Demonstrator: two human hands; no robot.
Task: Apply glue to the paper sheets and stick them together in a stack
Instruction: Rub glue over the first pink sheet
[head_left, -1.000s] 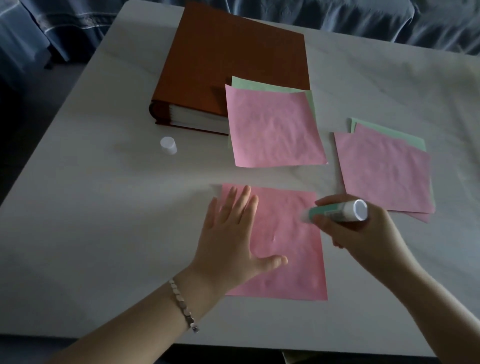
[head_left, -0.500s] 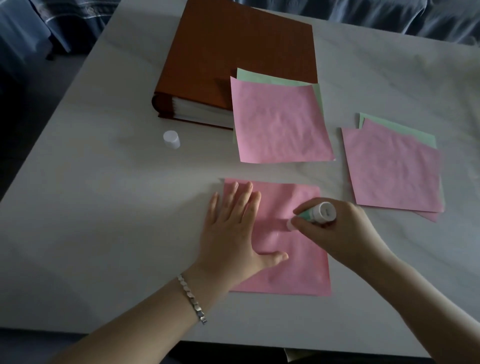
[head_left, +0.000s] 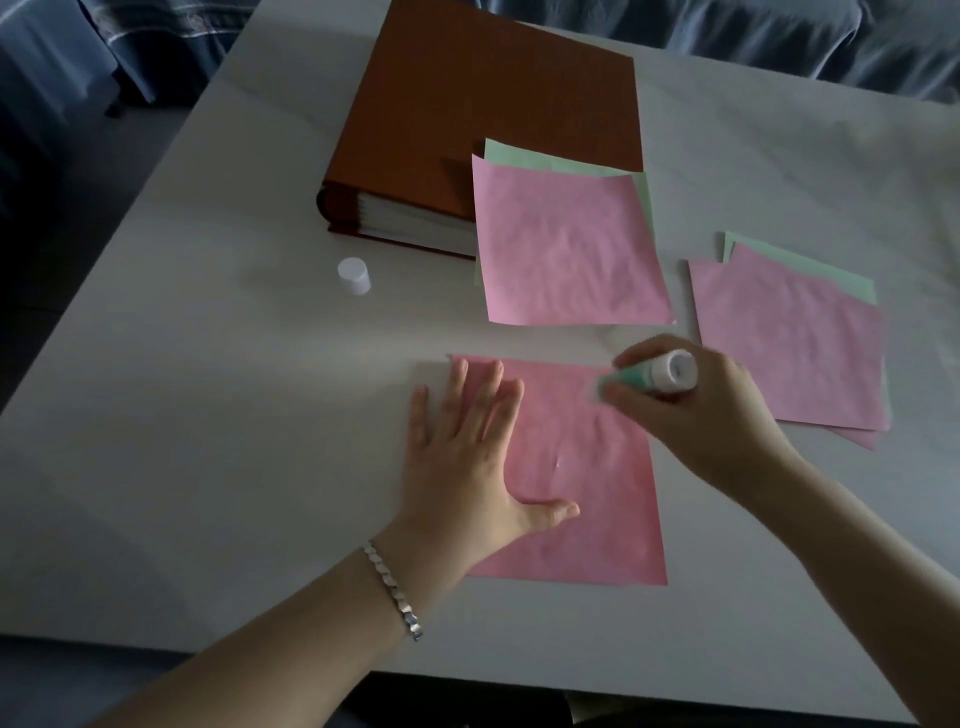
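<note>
By the white table's (head_left: 208, 467) front edge, the flat, straight-fingered left hand (head_left: 467, 462) is pinning a square pink paper sheet (head_left: 597, 499). The right hand (head_left: 711, 421) is gripping a green-white glue stick (head_left: 652, 375) at its far right corner. Beyond are lying a white plastic cap (head_left: 354, 275) and a brown album (head_left: 493, 104).

no readable text, labels or numbers on any item in view

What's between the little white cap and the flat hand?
Nothing but bare table, in the head view, lies between the cap and the left hand.
</note>
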